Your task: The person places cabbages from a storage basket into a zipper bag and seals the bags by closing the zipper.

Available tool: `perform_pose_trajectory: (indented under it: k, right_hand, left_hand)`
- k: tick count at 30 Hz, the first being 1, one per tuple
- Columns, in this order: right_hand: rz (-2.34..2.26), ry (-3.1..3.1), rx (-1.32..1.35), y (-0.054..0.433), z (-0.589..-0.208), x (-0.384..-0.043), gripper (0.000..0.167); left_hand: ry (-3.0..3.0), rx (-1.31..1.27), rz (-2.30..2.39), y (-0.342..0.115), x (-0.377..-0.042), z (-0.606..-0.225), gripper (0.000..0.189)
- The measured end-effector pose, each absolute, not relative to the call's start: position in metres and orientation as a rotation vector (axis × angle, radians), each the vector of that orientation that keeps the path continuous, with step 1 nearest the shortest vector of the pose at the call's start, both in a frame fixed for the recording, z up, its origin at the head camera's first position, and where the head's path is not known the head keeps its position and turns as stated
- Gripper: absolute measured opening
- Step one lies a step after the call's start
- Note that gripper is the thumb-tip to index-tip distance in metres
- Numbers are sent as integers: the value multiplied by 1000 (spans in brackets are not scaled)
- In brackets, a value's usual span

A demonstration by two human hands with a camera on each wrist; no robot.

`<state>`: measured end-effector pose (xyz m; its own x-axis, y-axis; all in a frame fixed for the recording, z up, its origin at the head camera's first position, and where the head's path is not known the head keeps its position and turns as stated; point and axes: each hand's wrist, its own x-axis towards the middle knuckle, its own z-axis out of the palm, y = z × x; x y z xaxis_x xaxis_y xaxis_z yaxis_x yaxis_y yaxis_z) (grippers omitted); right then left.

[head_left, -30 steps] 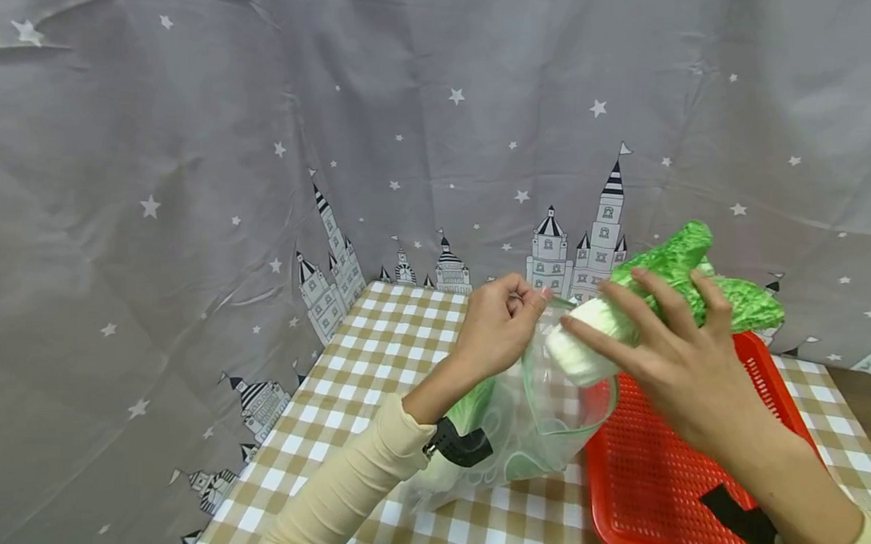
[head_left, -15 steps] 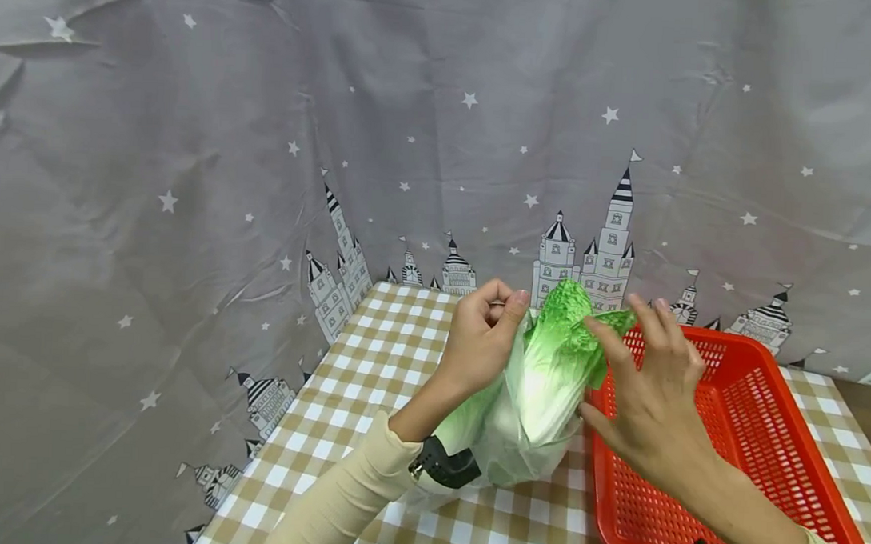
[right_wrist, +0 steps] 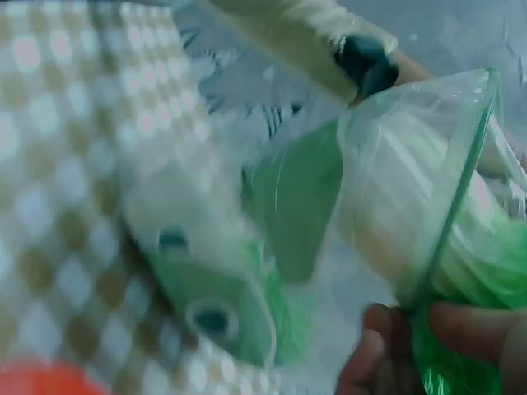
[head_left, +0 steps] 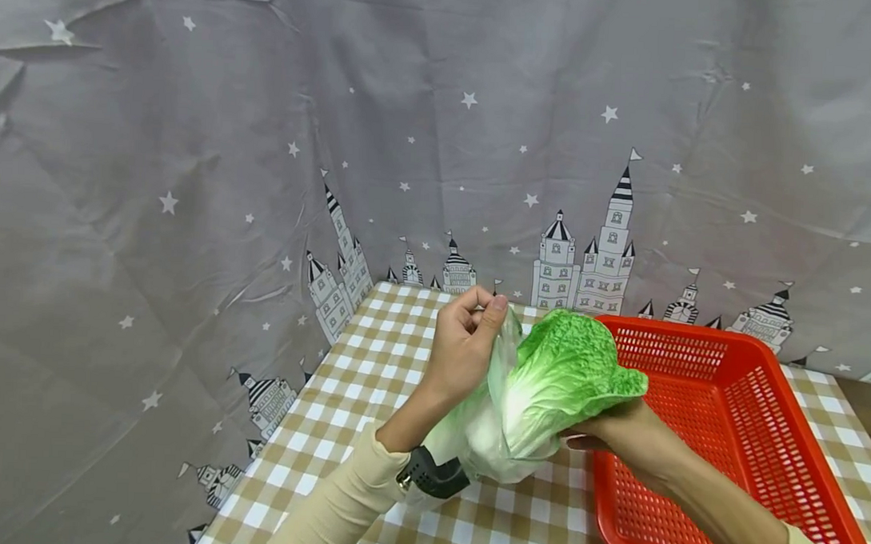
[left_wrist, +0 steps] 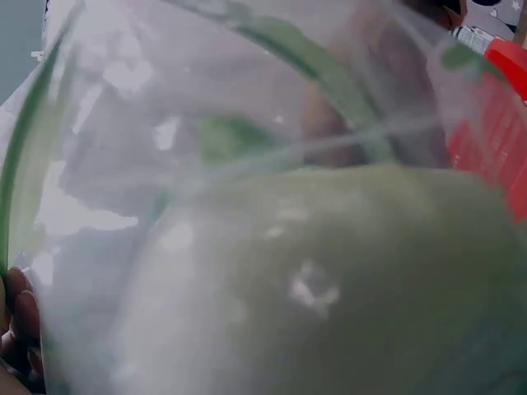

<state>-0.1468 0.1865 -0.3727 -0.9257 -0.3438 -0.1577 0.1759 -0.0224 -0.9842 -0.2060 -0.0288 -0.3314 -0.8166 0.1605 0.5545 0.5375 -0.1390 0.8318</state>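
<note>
A napa cabbage stands tilted in a clear, green-edged plastic bag, its white base inside and its leafy top sticking out. My left hand pinches the bag's rim on the left. Under the leaves, my right hand is partly hidden in the head view. In the right wrist view its thumb and fingers pinch the bag's green edge beside the leaves. Pale plastic and the cabbage's blurred base fill the left wrist view. Another cabbage, apparently in printed clear plastic, lies on the table.
A red perforated basket stands right of the bag, beneath my right forearm. The table has a brown-and-white checked cloth. Behind it hangs a grey curtain printed with stars and castles.
My right hand has brought the cabbage from above the basket leftward into the bag, let go of it, and moved down to the bag's edge. My left hand has shifted slightly left.
</note>
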Motion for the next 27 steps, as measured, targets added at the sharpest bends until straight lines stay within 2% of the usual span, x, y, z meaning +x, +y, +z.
perform_pose_trajectory:
  k: [5, 10, 16, 19, 27]
  right_hand:
    - [-2177, 1684, 4, 169, -369, -149, 61]
    - [-2285, 1642, 90, 165, -362, -145, 54]
    - [-2353, 1693, 115, 193, -327, -152, 90]
    - [-2375, 1705, 13, 206, -309, -155, 85]
    - [-2485, 1828, -415, 211, -271, -162, 48]
  left_hand:
    - [-1817, -774, -2084, -29, -204, -334, 25]
    - [-1749, -701, -2124, -33, -205, -336, 26]
    - [-1669, -521, -2101, -54, -211, -326, 24]
    - [-1668, -457, -2072, -62, -208, -315, 26]
    - [-1908, -499, -1931, -73, -186, -295, 30]
